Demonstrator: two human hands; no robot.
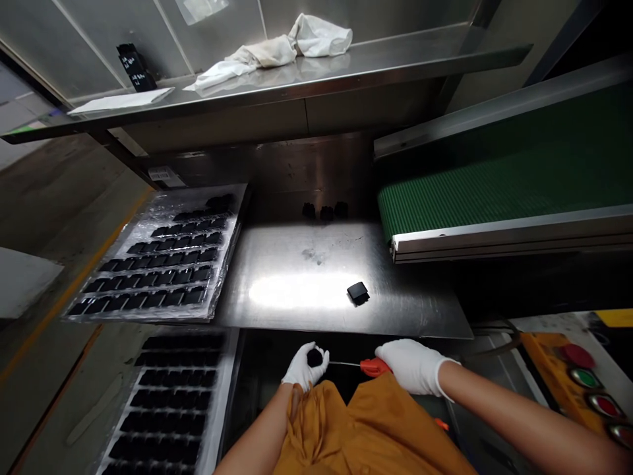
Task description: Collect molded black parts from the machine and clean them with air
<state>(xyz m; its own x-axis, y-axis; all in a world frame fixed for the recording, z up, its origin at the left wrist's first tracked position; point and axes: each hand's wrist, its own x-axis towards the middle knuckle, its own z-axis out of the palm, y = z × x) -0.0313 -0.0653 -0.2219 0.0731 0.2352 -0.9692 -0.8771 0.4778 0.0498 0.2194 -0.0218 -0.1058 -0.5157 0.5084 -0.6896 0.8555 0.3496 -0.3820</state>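
Observation:
White gloves cover both hands. My left hand (305, 366) is closed around a small black plastic part (314, 357), close to my body below the table's front edge. In my right hand (413, 366) is a red-handled tool (374, 367) with a thin metal shaft pointing left. The shaft reaches toward the part in the left hand; whether its tip touches the part I cannot make out. On the metal table beyond my hands lies a single flat black part (357, 292).
Rows of black parts fill a tray (232, 218) on the left, with a lower tray (220, 429) beneath. Three small black pieces (326, 213) sit at the back. A green conveyor belt (519, 165) slopes along the right, above a button box (558, 369). White cloths (277, 51) lie on a shelf.

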